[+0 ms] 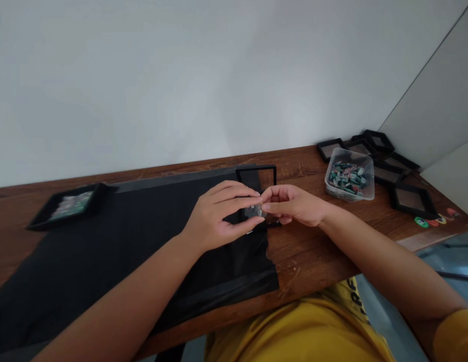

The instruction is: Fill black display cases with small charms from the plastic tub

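Note:
Both my hands meet over a thin black frame point(276, 174) that lies across the right end of a black sheet. A small, clear-greyish thing point(259, 211) sits between them; its kind is too small to make out. My left hand point(228, 211) curves around its left side, thumb and fingertips closing on it. From the right, my right hand point(292, 205) pinches at its edge with thumb and forefinger, the other fingers curled. The fingers and the greyish thing cover much of the frame's inside.
A clear plastic tub point(350, 193) of green and reddish stone chips stands to the right. Several black frames point(412, 198) lie around it. At the left, a black frame point(39, 218) holds pale and green pieces. The black sheet point(139, 241) covers much of the wooden table point(312, 261).

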Demonstrator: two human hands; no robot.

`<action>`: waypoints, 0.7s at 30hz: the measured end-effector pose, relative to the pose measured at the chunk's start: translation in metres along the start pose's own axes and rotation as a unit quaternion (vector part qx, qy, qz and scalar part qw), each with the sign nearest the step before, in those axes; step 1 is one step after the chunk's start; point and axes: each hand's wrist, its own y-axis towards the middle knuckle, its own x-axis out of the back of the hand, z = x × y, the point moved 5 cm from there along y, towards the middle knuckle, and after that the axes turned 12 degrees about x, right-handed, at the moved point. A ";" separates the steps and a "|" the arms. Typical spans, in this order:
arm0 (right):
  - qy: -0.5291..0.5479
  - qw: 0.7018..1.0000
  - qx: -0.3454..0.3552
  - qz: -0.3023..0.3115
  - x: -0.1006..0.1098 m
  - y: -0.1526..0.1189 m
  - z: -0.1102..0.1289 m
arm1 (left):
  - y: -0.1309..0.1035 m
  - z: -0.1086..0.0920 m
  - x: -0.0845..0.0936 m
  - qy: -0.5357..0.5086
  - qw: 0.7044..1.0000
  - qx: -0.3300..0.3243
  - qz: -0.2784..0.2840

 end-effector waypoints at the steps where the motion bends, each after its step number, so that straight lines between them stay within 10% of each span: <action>1: -0.003 1.000 0.005 -0.009 0.002 0.001 0.000 | 0.000 0.001 0.000 0.002 1.000 0.002 -0.002; 21: 0.007 0.994 -0.002 -0.112 0.012 0.002 0.002 | 0.000 0.011 0.000 -0.051 0.997 0.052 0.028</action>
